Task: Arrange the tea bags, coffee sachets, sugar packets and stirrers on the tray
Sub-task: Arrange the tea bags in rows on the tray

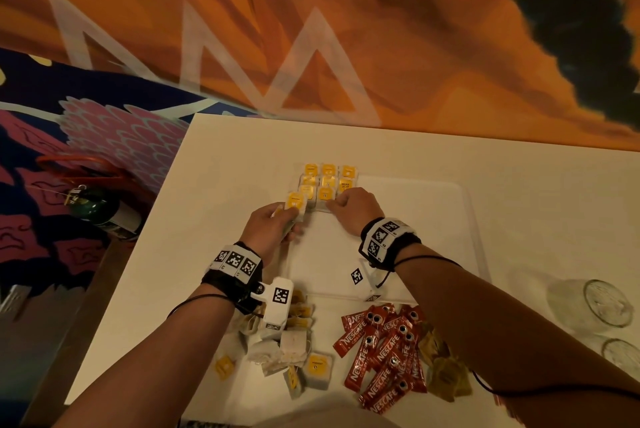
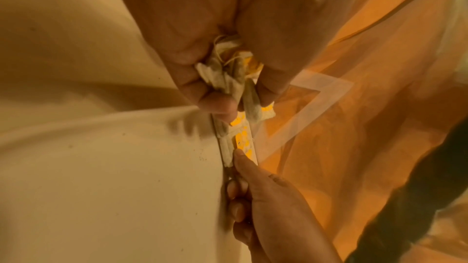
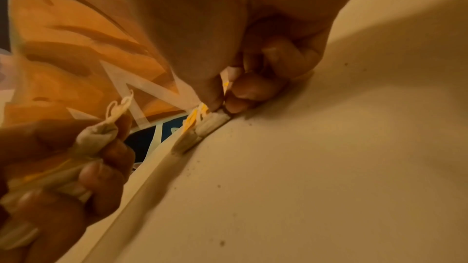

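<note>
Left hand [image 1: 273,230] curls around a bunch of tea bags [image 2: 235,79]; right hand [image 1: 355,207], at its 3 o'clock, pinches a tray-row tea bag [image 3: 212,125].

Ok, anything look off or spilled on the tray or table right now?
Yes. Dark specks, like loose tea dust, dot the tray near the right hand. The tea bag at the left hand sits askew, off the neat rows. The coffee sachets and the loose tea bags are still in heaps on the table.

Yellow-tagged white tea bags [image 1: 323,181] beside red coffee sachets [image 1: 382,351], white tray [image 1: 450,226], cream surface [image 1: 207,219], orange streaked curtain [image 1: 381,29] behind the tray
</note>
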Demonstrator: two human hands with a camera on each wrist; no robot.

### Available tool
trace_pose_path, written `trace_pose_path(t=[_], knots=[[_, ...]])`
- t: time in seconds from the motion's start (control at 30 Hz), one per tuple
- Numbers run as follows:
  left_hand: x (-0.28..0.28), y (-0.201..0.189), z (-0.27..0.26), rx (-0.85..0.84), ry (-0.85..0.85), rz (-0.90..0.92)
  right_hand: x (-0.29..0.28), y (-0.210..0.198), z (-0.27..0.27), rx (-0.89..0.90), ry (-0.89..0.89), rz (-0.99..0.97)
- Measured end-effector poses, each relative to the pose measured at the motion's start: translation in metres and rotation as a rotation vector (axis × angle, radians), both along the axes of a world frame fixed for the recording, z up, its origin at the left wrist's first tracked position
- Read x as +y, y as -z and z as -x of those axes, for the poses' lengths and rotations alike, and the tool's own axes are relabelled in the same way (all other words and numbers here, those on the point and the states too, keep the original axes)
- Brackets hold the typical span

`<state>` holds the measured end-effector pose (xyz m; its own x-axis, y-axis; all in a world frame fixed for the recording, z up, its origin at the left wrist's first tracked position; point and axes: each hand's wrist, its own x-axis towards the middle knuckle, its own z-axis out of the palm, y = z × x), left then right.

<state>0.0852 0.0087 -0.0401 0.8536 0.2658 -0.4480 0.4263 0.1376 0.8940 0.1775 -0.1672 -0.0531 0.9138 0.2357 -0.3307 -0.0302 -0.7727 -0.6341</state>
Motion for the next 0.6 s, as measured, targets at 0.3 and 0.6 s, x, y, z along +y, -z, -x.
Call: trace_pose_path(t=[0.3,0.6], knots=[[-0.005,0.004,-0.002,-0.045,0.077,-0.115,-0.019,-0.006,0.011,0.028,-0.017,-0.191],[-0.017,0.0,-0.006,-0.074,0.17,-0.178,-0.025,-0.018,0.035,0.074,-0.097,-0.38]])
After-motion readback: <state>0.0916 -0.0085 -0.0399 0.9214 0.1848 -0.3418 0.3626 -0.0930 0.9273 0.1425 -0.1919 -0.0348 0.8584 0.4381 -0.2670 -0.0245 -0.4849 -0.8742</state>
